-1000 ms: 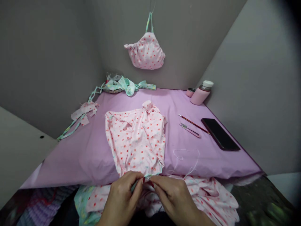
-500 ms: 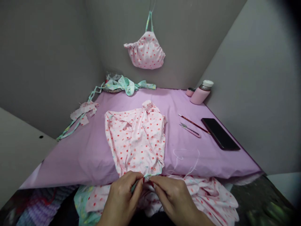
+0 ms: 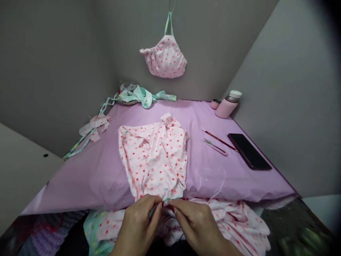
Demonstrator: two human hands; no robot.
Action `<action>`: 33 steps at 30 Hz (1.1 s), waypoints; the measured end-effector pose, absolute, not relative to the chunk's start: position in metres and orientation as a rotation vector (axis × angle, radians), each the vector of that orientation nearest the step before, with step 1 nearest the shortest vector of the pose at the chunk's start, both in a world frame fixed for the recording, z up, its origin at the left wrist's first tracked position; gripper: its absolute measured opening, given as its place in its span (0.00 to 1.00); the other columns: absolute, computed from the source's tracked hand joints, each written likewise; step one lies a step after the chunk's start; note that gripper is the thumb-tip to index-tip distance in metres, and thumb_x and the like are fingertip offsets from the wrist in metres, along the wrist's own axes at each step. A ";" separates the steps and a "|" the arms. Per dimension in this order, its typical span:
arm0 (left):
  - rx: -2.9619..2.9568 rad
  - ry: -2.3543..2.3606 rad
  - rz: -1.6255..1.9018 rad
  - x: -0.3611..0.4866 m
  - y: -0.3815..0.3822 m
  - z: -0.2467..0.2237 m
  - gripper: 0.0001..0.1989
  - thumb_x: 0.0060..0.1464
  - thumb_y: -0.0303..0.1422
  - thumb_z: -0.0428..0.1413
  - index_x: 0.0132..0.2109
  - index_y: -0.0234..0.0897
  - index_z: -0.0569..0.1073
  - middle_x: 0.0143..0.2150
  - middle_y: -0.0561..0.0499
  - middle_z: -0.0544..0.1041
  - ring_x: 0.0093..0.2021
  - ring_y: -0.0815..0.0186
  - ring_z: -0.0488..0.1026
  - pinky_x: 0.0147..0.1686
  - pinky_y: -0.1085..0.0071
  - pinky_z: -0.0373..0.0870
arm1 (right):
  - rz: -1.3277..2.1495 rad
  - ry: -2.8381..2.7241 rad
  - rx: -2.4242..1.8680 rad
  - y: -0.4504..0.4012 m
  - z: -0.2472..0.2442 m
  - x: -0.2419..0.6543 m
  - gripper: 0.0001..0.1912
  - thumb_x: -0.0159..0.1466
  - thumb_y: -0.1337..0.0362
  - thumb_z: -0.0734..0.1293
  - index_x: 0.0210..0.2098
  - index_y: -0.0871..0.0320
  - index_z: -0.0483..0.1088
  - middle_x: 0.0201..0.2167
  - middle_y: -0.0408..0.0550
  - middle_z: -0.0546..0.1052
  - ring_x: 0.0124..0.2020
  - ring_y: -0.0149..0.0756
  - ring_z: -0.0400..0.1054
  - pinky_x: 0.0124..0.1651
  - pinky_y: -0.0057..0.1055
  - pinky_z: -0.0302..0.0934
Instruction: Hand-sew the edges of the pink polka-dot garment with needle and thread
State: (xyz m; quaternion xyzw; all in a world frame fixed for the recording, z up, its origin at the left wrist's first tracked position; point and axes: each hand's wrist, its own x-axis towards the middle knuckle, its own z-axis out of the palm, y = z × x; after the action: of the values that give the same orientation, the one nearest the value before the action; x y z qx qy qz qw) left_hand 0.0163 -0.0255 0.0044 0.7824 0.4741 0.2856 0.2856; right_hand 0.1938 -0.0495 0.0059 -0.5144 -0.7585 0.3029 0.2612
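A pink cloth (image 3: 154, 163) with red dots lies across the front of the lilac-covered table, its near edge trimmed in mint green. My left hand (image 3: 141, 218) pinches that near edge between thumb and forefinger. Close beside it, the thumb and forefinger of my right hand (image 3: 198, 218) are closed at the same trimmed edge. The fingertips of both hands almost meet. Whether a needle or thread sits between them is too small to make out. More of the dotted fabric (image 3: 239, 222) hangs below the table edge, over the lap.
Thread snips (image 3: 215, 147), a thin red stick (image 3: 218, 138) and a black phone (image 3: 249, 151) lie on the right. Loose white thread (image 3: 210, 179) curls nearby. A pink bottle (image 3: 226, 106) stands behind. Mint strips (image 3: 144, 96) lie at the back; a dotted pouch (image 3: 166, 58) hangs on the wall.
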 end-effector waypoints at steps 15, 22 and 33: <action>2.386 1.156 0.726 0.013 -0.026 0.007 0.12 0.59 0.26 0.42 0.37 0.35 0.70 0.28 0.48 0.74 0.27 0.62 0.72 0.25 0.67 0.71 | 0.838 -2.044 -1.394 -0.049 0.005 0.193 0.13 0.63 0.71 0.55 0.34 0.58 0.70 0.28 0.47 0.74 0.30 0.32 0.68 0.32 0.24 0.58; 2.497 1.104 0.794 0.015 -0.028 0.008 0.15 0.59 0.24 0.39 0.35 0.33 0.70 0.25 0.47 0.73 0.24 0.61 0.71 0.21 0.66 0.71 | 0.929 -1.973 -1.423 -0.049 0.006 0.190 0.13 0.63 0.71 0.55 0.34 0.58 0.71 0.28 0.46 0.74 0.28 0.32 0.67 0.31 0.24 0.57; 2.439 1.038 0.838 0.013 -0.027 0.005 0.13 0.61 0.27 0.41 0.38 0.34 0.70 0.27 0.47 0.74 0.26 0.62 0.72 0.23 0.68 0.71 | 1.184 -1.728 -1.433 -0.041 0.005 0.188 0.12 0.61 0.68 0.59 0.35 0.58 0.75 0.26 0.44 0.76 0.28 0.33 0.69 0.32 0.25 0.59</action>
State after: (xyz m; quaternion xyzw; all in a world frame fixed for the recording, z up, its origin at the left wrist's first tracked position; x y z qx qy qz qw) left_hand 0.0128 -0.0275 0.0045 0.8631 0.3672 0.2966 0.1799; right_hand 0.1880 -0.0414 0.0046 -0.5392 -0.6501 0.4454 0.2972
